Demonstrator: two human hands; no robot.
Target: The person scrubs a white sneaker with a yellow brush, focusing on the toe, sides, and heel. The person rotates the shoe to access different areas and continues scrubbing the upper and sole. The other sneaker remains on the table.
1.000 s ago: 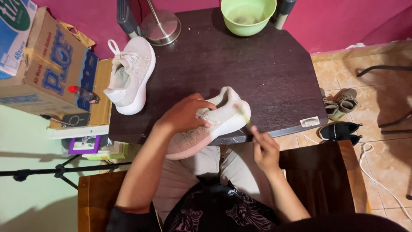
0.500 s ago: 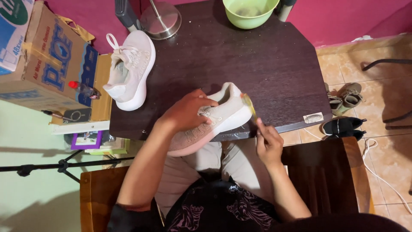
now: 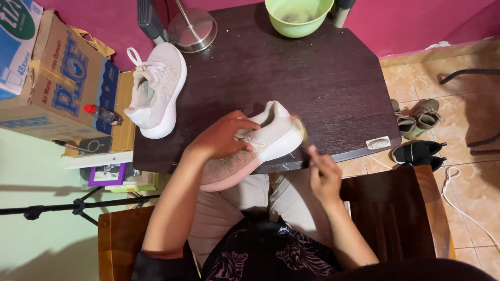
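Seemingly mid-scrub in the head view, the left hand clamps its fingers over the pink-soled sneaker at the bench edge, six o'clock, the right hand pinching a brush at its heel, while its mate waits at ten o'clock.

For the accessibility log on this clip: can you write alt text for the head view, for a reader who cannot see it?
Seen from above, a seated person's left hand grips a pale sneaker at the near edge of a dark table, while the right hand holds a small brush against its heel. A second sneaker and a green bowl sit farther back.
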